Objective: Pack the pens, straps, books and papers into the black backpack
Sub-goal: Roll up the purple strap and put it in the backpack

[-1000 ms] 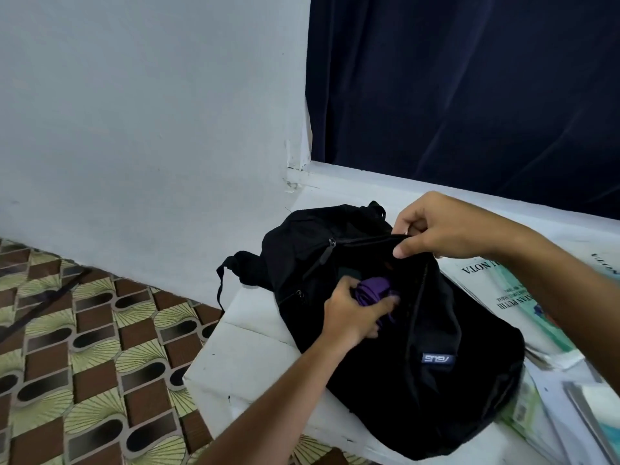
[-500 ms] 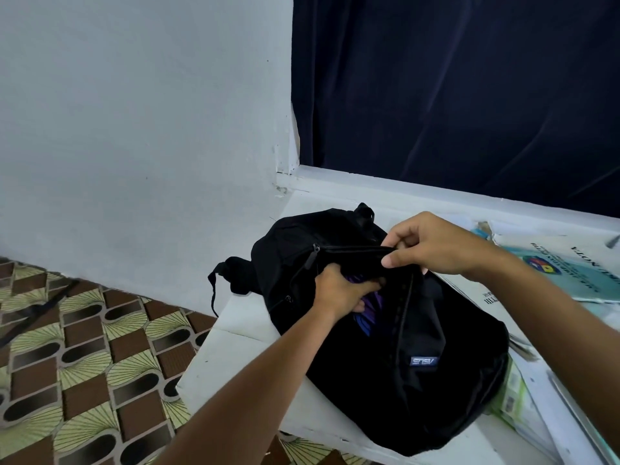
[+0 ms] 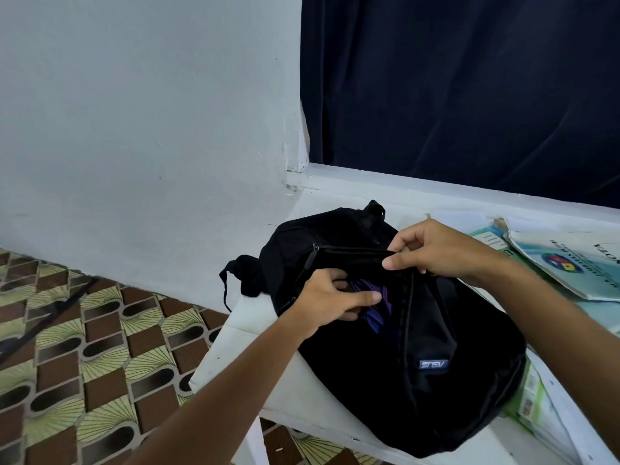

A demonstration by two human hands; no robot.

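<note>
The flap of the black backpack (image 3: 436,380) on the white counter (image 3: 235,357) is pinched up by the right hand (image 3: 432,251). Purple straps (image 3: 375,297) are gripped inside the opening by the curled left hand (image 3: 330,302).

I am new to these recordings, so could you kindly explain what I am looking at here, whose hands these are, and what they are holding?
There is no machine: a person wears one camera on the head, looking forward and down, so both arms reach in from below. A black backpack lies on a white table below a dark curtain. The right hand pinches the upper edge of the bag's opening and holds it open. The left hand is at the opening with its fingers on a purple strap that sits partly inside; whether it grips the strap I cannot tell. Books and papers lie on the table to the right of the bag, not yet packed.
</note>
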